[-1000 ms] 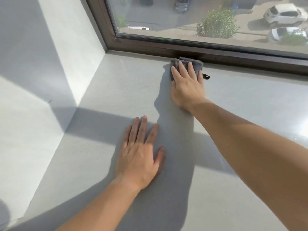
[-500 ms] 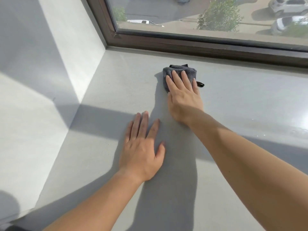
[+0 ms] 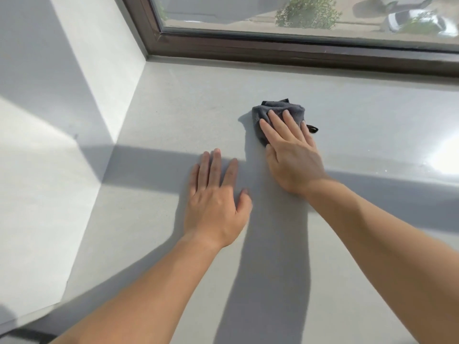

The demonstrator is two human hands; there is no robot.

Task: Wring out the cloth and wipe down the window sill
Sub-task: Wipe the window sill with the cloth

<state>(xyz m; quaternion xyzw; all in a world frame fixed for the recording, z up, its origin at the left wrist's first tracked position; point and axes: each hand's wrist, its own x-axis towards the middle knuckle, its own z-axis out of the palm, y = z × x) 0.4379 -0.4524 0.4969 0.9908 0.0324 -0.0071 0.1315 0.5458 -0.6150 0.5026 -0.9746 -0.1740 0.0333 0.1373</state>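
A small folded grey cloth [image 3: 275,111] with a dark loop at its right side lies on the pale grey window sill [image 3: 188,112]. My right hand [image 3: 291,151] presses flat on the cloth, fingers pointing toward the window; the fingers cover its near half. My left hand [image 3: 216,197] rests palm down on the bare sill, just left of and nearer than the right hand, fingers spread and holding nothing.
A dark brown window frame [image 3: 273,49] runs along the far edge of the sill. A white side wall [image 3: 82,70] closes the sill on the left. Sun glare marks the sill at the right edge [image 3: 444,160].
My right hand has drawn the cloth back from the window frame toward me, across the sill. My left hand has stayed flat in place.
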